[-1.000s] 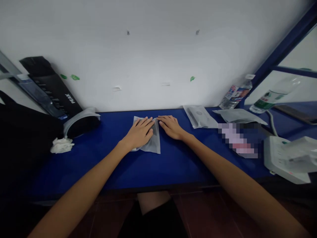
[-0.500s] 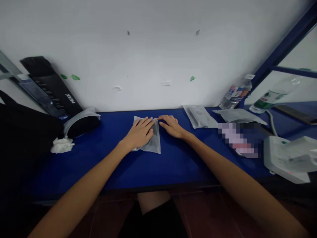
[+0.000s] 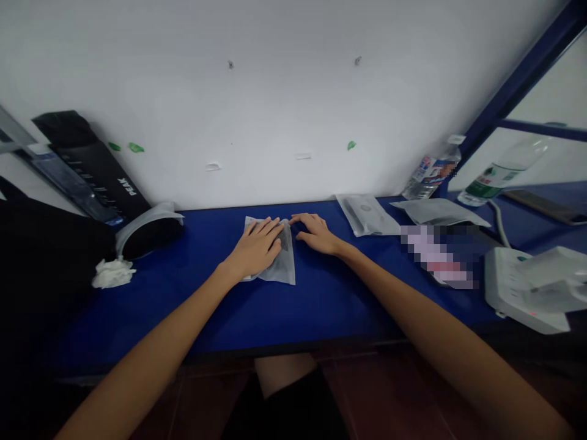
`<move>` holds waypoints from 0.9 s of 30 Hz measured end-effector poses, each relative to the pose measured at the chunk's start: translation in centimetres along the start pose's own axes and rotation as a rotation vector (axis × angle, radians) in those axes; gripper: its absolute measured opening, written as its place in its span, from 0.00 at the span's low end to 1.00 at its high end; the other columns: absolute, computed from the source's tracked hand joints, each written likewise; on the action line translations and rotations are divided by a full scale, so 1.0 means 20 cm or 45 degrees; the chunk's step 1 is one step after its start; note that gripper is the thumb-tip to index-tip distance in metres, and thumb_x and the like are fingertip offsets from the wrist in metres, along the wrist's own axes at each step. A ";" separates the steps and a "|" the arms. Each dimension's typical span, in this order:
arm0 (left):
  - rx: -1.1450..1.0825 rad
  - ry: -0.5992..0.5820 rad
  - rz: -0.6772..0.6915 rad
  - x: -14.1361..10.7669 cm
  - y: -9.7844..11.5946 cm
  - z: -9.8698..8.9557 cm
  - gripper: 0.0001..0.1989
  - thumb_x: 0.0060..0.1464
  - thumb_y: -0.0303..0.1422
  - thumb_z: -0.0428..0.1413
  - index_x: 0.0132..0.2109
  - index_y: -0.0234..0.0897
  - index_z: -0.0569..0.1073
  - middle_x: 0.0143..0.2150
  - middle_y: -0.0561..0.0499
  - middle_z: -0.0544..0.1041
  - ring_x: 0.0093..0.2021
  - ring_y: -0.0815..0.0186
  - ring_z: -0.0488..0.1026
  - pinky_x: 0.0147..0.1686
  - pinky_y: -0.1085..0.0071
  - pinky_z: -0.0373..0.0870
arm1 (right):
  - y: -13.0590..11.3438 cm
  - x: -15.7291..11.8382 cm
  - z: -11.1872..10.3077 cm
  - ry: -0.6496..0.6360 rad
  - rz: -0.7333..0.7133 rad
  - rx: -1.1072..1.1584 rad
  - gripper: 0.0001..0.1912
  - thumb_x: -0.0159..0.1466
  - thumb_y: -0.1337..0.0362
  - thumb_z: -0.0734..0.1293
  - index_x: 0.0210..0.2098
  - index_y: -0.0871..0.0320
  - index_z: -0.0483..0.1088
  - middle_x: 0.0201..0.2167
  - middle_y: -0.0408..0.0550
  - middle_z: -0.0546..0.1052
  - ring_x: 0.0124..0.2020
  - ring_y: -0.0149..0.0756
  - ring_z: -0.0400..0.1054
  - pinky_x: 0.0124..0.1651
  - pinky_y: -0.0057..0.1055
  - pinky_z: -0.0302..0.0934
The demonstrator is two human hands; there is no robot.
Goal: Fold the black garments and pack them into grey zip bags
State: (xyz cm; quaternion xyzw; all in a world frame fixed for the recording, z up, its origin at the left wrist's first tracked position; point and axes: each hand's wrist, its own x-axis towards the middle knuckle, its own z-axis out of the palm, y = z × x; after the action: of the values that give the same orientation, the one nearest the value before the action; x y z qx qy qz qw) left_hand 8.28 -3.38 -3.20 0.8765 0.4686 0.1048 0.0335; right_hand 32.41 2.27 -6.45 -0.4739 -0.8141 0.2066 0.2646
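Observation:
A translucent pouch (image 3: 282, 263) lies on the blue tabletop (image 3: 220, 330), partly covered by my left hand (image 3: 257, 247). That hand rests on it palm down, its fingers spread apart. My right hand (image 3: 315, 234) is just right of the pouch, fingers apart and holding nothing; its index fingertip is at the pouch's upper right corner. Whether that fingertip touches the pouch is too small to tell.
Pale pouches (image 3: 369, 215) lie at the back right, near a labelled bottle (image 3: 428, 171), a blurred pink item (image 3: 433, 253) and a white device (image 3: 523, 293). Crumpled tissue (image 3: 114, 273), a black box (image 3: 103, 168) and black fabric (image 3: 46, 263) are at left.
The whole view has shifted slightly. My left hand stays flat on the pouch, and my right thumb sits a little farther from the index finger.

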 end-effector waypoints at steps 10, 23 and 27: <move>0.006 -0.009 -0.024 0.00 0.01 -0.01 0.32 0.76 0.41 0.37 0.79 0.37 0.60 0.83 0.47 0.56 0.84 0.56 0.48 0.82 0.49 0.42 | -0.01 -0.01 -0.01 0.004 -0.002 0.008 0.26 0.62 0.65 0.66 0.59 0.50 0.73 0.71 0.50 0.73 0.74 0.56 0.58 0.77 0.64 0.44; 0.001 -0.014 -0.033 0.00 0.01 0.00 0.32 0.76 0.40 0.37 0.80 0.37 0.60 0.83 0.47 0.55 0.84 0.56 0.47 0.82 0.50 0.41 | -0.01 -0.01 -0.01 0.000 -0.014 0.030 0.25 0.60 0.67 0.65 0.57 0.50 0.74 0.71 0.49 0.73 0.73 0.55 0.58 0.77 0.64 0.44; 0.021 -0.013 -0.034 0.00 0.01 0.00 0.32 0.76 0.40 0.37 0.80 0.36 0.59 0.83 0.47 0.55 0.84 0.56 0.47 0.82 0.51 0.41 | 0.00 -0.01 -0.01 -0.004 -0.022 0.039 0.24 0.60 0.67 0.65 0.56 0.50 0.74 0.70 0.49 0.74 0.73 0.55 0.59 0.76 0.65 0.45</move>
State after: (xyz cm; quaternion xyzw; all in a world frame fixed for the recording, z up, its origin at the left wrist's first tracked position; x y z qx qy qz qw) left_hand 8.44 -3.61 -3.09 0.8710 0.4809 0.0960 0.0301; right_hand 32.57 2.13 -6.23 -0.4625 -0.8152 0.2178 0.2723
